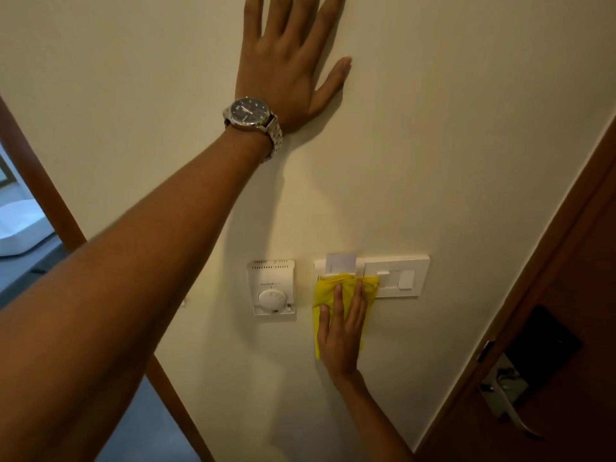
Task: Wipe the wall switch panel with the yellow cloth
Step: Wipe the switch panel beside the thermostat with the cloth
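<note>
The white wall switch panel is mounted low on the cream wall, with a key card standing in a slot at its left end. My right hand presses the yellow cloth flat against the left part of the panel, fingers stretched over the cloth. The cloth hides the panel's lower left part. My left hand, with a metal wristwatch on the wrist, lies flat and spread on the wall high above, holding nothing.
A white thermostat with a round dial sits just left of the cloth. A brown door with a metal lever handle stands at the right. A wooden door frame at the left opens onto a room with a white basin.
</note>
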A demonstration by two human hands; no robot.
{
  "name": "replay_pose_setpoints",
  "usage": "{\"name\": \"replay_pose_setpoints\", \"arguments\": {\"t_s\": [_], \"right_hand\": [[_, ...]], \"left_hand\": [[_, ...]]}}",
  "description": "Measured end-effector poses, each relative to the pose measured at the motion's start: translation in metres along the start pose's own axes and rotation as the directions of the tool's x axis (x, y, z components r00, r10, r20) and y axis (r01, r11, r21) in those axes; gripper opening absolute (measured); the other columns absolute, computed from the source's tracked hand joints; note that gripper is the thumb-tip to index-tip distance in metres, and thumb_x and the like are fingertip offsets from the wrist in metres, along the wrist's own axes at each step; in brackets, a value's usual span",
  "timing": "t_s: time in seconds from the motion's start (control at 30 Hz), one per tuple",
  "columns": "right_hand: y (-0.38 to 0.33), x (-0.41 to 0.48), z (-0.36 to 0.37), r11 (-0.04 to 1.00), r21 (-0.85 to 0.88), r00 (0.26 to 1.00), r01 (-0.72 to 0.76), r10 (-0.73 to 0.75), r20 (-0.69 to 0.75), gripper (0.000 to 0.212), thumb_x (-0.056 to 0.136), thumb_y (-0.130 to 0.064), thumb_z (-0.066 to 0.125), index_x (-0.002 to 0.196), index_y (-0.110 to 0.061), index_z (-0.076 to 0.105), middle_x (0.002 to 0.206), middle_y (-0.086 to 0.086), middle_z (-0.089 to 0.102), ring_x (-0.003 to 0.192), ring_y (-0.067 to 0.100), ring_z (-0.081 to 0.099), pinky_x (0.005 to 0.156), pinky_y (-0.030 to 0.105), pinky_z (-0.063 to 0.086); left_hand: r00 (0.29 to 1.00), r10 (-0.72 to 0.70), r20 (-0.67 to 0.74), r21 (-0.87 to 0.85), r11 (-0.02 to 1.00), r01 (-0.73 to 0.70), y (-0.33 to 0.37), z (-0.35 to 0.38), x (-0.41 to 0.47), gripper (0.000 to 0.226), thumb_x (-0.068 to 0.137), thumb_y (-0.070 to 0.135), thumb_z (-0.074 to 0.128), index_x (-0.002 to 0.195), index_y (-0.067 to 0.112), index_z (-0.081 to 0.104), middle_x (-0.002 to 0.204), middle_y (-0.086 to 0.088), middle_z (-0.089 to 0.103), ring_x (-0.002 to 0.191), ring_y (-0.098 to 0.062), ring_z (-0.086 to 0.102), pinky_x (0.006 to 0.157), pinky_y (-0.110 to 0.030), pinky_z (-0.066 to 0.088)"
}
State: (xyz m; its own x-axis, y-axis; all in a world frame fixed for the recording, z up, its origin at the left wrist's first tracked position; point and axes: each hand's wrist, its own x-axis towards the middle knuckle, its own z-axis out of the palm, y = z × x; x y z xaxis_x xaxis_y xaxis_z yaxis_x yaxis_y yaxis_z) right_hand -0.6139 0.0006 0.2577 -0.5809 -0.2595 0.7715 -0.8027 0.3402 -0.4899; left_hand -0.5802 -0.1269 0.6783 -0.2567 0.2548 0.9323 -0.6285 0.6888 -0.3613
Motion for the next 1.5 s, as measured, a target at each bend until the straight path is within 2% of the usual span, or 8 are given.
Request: {"name": "replay_pose_setpoints", "arguments": {"t_s": [0.13, 0.3, 0.57, 0.7, 0.8, 1.07, 1.33, 1.5], "right_hand": [[-0.006, 0.016, 0.002, 1.000, 0.013, 0.999, 0.011, -0.010, -0.040, 0.056, 0.107, -0.036, 0.043, 0.158, -0.021, 0.025, 0.164, 0.022, 0.020, 0.155, 0.038, 0.019, 0.122, 0.054, 0.031], [0.004, -0.008, 0.004, 0.998, -0.062, 1.000, -0.010, 0.010, -0.001, 0.056, 0.107, -0.039, 0.038, 0.158, -0.018, 0.024, 0.162, 0.022, 0.019, 0.152, 0.040, 0.021, 0.109, 0.061, 0.045], [-0.004, -0.001, 0.008, 0.999, -0.044, 0.999, -0.024, 0.023, -0.024, 0.058, 0.107, -0.036, 0.041, 0.160, -0.024, 0.019, 0.170, 0.011, 0.000, 0.158, 0.032, 0.005, 0.116, 0.061, 0.038], [-0.019, 0.002, 0.006, 0.995, 0.024, 0.994, -0.097, 0.099, -0.050, 0.061, 0.106, -0.034, 0.044, 0.160, -0.025, 0.018, 0.169, 0.017, 0.008, 0.157, 0.037, 0.010, 0.117, 0.063, 0.034], [-0.029, 0.018, 0.007, 0.991, 0.080, 0.991, -0.104, 0.110, -0.078, 0.059, 0.109, -0.039, 0.039, 0.161, -0.024, 0.015, 0.168, 0.018, 0.010, 0.156, 0.039, 0.012, 0.120, 0.060, 0.030], [-0.015, 0.012, 0.004, 0.998, -0.030, 0.993, 0.054, -0.057, -0.100, 0.064, 0.106, -0.027, 0.050, 0.160, -0.015, 0.018, 0.170, 0.016, -0.003, 0.157, 0.038, 0.007, 0.114, 0.066, 0.036], [-0.021, 0.034, 0.008, 0.990, -0.091, 0.980, 0.105, -0.118, -0.158, 0.061, 0.108, -0.027, 0.049, 0.159, -0.011, 0.021, 0.163, 0.025, 0.022, 0.155, 0.041, 0.016, 0.122, 0.061, 0.027], [-0.019, 0.019, 0.010, 0.994, -0.079, 0.986, 0.080, -0.091, -0.138, 0.055, 0.108, -0.024, 0.045, 0.157, -0.008, 0.024, 0.156, 0.030, 0.032, 0.150, 0.046, 0.024, 0.113, 0.068, 0.037]], "left_hand": [[0.999, -0.004, -0.038, 0.015, 1.000, 0.004, 0.000, 0.003, -0.002, 0.062, 0.105, 0.061, 0.034, 0.144, 0.015, 0.050, 0.140, -0.011, 0.057, 0.126, -0.032, 0.055, 0.107, -0.052, 0.041], [1.000, -0.009, -0.001, -0.008, 1.000, 0.009, -0.001, -0.001, -0.001, 0.065, 0.106, 0.062, 0.031, 0.149, 0.016, 0.044, 0.146, -0.012, 0.051, 0.133, -0.034, 0.048, 0.111, -0.055, 0.037], [1.000, -0.012, -0.008, -0.015, 1.000, 0.012, 0.000, 0.001, -0.002, 0.063, 0.106, 0.062, 0.033, 0.141, 0.014, 0.053, 0.138, -0.012, 0.058, 0.123, -0.033, 0.056, 0.104, -0.050, 0.043], [1.000, -0.013, 0.018, -0.022, 1.000, 0.013, 0.000, -0.003, -0.001, 0.063, 0.106, 0.061, 0.031, 0.145, 0.015, 0.049, 0.143, -0.011, 0.054, 0.128, -0.033, 0.053, 0.108, -0.049, 0.040], [1.000, -0.017, -0.001, -0.050, 0.999, 0.017, 0.001, -0.005, -0.003, 0.059, 0.106, 0.061, 0.036, 0.134, 0.015, 0.060, 0.130, -0.010, 0.064, 0.116, -0.031, 0.061, 0.098, -0.044, 0.046], [0.999, -0.017, 0.048, -0.053, 0.998, 0.019, 0.000, -0.008, -0.004, 0.060, 0.105, 0.062, 0.031, 0.134, 0.017, 0.059, 0.130, -0.007, 0.064, 0.116, -0.030, 0.059, 0.098, -0.042, 0.044], [0.999, -0.033, -0.040, -0.037, 0.999, 0.031, -0.001, 0.001, -0.009, 0.055, 0.103, 0.061, 0.043, 0.120, 0.015, 0.068, 0.113, -0.009, 0.071, 0.099, -0.029, 0.066, 0.085, -0.038, 0.052], [0.996, 0.006, -0.092, -0.024, 1.000, -0.008, -0.001, -0.003, -0.001, 0.058, 0.105, 0.057, 0.040, 0.140, 0.013, 0.056, 0.135, -0.011, 0.061, 0.120, -0.032, 0.059, 0.101, -0.048, 0.046]]}}
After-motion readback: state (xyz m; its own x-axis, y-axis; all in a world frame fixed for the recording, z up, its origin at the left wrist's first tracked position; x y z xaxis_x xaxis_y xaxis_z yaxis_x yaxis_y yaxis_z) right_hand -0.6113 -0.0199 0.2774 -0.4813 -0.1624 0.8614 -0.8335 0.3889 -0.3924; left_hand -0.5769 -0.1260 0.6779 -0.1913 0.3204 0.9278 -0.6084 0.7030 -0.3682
